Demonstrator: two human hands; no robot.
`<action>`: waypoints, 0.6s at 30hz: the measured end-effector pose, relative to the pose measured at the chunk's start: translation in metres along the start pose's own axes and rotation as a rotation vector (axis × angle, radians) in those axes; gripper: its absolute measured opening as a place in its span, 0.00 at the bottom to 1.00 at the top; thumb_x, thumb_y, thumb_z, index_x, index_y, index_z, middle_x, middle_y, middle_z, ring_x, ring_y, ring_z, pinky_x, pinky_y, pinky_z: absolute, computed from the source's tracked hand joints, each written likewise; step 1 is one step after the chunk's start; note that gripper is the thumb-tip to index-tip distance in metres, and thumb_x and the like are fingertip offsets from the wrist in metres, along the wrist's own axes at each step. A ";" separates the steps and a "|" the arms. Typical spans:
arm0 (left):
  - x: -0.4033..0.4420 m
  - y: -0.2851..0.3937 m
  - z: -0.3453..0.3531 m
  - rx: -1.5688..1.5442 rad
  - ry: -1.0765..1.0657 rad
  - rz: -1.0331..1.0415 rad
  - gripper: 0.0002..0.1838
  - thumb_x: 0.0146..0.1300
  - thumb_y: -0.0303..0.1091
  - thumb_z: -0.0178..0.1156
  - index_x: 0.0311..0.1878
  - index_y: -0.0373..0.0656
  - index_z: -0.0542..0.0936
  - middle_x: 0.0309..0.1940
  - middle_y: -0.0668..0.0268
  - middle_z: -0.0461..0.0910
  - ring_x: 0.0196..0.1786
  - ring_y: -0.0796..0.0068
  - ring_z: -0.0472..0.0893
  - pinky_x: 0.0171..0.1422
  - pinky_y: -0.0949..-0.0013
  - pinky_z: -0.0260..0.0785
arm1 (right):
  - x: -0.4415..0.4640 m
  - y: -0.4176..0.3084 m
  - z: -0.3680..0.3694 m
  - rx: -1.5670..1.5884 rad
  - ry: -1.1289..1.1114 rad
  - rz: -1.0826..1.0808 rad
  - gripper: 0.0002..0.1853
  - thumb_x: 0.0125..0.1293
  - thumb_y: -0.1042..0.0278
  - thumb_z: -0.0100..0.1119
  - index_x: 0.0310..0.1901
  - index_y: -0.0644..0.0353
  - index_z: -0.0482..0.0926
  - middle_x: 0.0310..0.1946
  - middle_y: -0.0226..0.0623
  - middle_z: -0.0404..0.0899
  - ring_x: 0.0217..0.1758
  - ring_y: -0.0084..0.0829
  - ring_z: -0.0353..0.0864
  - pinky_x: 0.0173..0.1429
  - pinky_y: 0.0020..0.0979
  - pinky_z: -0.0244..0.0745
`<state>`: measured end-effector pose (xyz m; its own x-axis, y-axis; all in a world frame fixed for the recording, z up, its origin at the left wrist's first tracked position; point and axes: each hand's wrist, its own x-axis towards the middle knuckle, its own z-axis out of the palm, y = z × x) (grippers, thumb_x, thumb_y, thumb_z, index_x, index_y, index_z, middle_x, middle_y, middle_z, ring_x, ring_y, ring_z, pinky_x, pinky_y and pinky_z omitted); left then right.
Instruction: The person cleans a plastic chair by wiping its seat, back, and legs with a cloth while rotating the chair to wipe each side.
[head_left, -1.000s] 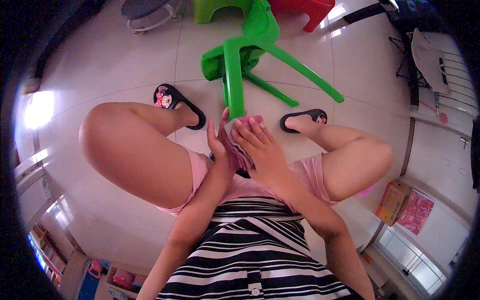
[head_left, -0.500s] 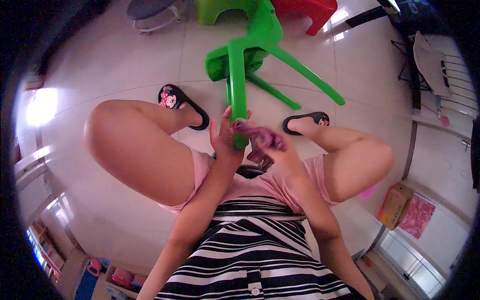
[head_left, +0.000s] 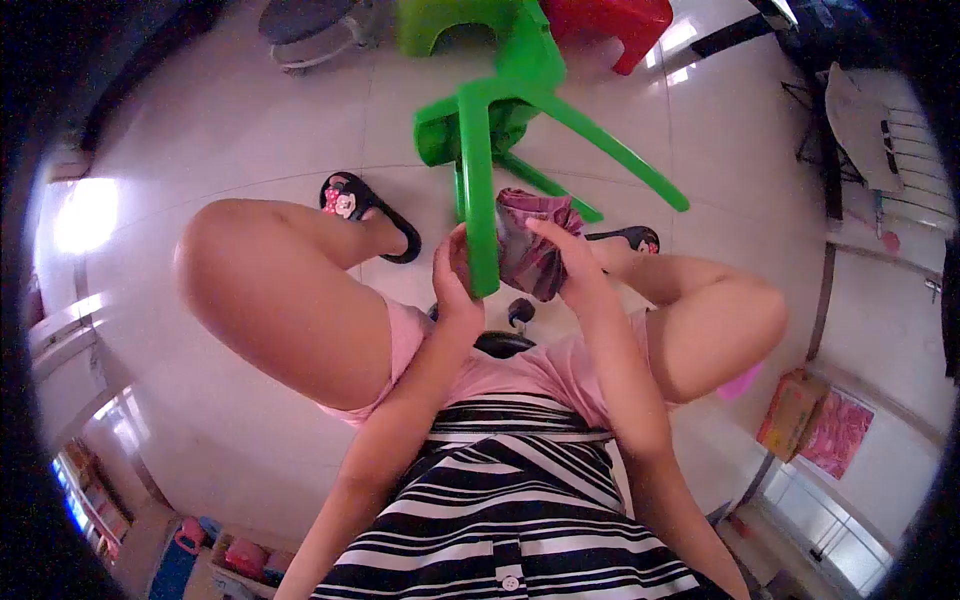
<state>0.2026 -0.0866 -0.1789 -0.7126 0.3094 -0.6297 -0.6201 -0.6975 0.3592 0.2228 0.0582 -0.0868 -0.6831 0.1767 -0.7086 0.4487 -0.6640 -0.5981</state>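
A green plastic chair [head_left: 481,190] lies tipped over, with one leg pointing toward my lap. My left hand [head_left: 456,275] is wrapped round the left side of that leg near its end; its fingers are partly hidden behind the leg. On the leg's right side, my right hand [head_left: 566,258] grips a crumpled pink and grey cloth [head_left: 532,245], thumb on top. The cloth bunches up beside the leg, at about the same height as my left hand.
Behind the chair stand a green stool [head_left: 440,25] and a red stool [head_left: 625,30]. A grey round seat [head_left: 305,20] is at the top left. A cardboard box [head_left: 790,412] stands at the right. My slippered feet flank the chair.
The cloth has gone from over the end of the leg to its right side, bunched in my right hand. My left hand has stayed at the leg, its fingers now closer round it.
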 end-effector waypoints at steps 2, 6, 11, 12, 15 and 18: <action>0.001 0.001 -0.003 0.000 0.088 -0.008 0.22 0.71 0.47 0.42 0.55 0.43 0.75 0.51 0.66 0.78 0.52 0.70 0.77 0.59 0.68 0.67 | 0.018 0.013 -0.004 -0.028 0.028 -0.046 0.14 0.58 0.68 0.63 0.46 0.59 0.77 0.39 0.33 0.81 0.41 0.30 0.81 0.47 0.32 0.76; -0.001 0.000 -0.005 -0.042 0.067 -0.039 0.19 0.70 0.46 0.46 0.52 0.45 0.76 0.45 0.68 0.79 0.47 0.72 0.78 0.52 0.69 0.70 | 0.050 0.034 -0.039 -0.074 -0.029 0.002 0.10 0.51 0.71 0.58 0.37 0.58 0.75 0.32 0.32 0.79 0.35 0.30 0.80 0.41 0.33 0.77; 0.002 0.005 0.000 0.008 0.093 -0.115 0.17 0.69 0.46 0.47 0.50 0.47 0.77 0.39 0.69 0.81 0.40 0.71 0.81 0.43 0.68 0.74 | 0.053 0.027 -0.034 0.071 -0.162 0.069 0.10 0.51 0.65 0.54 0.35 0.58 0.74 0.29 0.33 0.78 0.33 0.32 0.79 0.41 0.34 0.77; 0.001 0.007 0.002 0.016 0.086 -0.110 0.16 0.68 0.46 0.50 0.49 0.47 0.77 0.39 0.69 0.80 0.40 0.72 0.80 0.44 0.68 0.73 | 0.047 0.018 -0.024 0.087 -0.197 0.072 0.10 0.53 0.64 0.54 0.36 0.59 0.74 0.31 0.34 0.79 0.34 0.32 0.80 0.42 0.35 0.77; -0.005 0.015 0.010 0.034 0.089 -0.074 0.15 0.65 0.46 0.56 0.47 0.48 0.77 0.40 0.71 0.78 0.42 0.75 0.78 0.47 0.69 0.71 | 0.041 0.001 -0.001 0.083 -0.280 0.088 0.17 0.64 0.59 0.49 0.48 0.62 0.74 0.43 0.39 0.79 0.46 0.35 0.79 0.55 0.37 0.74; -0.007 0.023 0.022 0.038 0.129 -0.015 0.15 0.64 0.47 0.57 0.46 0.48 0.77 0.39 0.70 0.78 0.43 0.74 0.78 0.47 0.67 0.71 | 0.041 -0.006 0.012 0.176 -0.365 0.113 0.26 0.71 0.48 0.41 0.57 0.63 0.71 0.51 0.42 0.78 0.54 0.38 0.77 0.64 0.39 0.69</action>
<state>0.1860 -0.0901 -0.1514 -0.6565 0.2324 -0.7177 -0.6444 -0.6674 0.3733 0.1852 0.0608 -0.1083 -0.8089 -0.1524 -0.5679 0.4489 -0.7839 -0.4289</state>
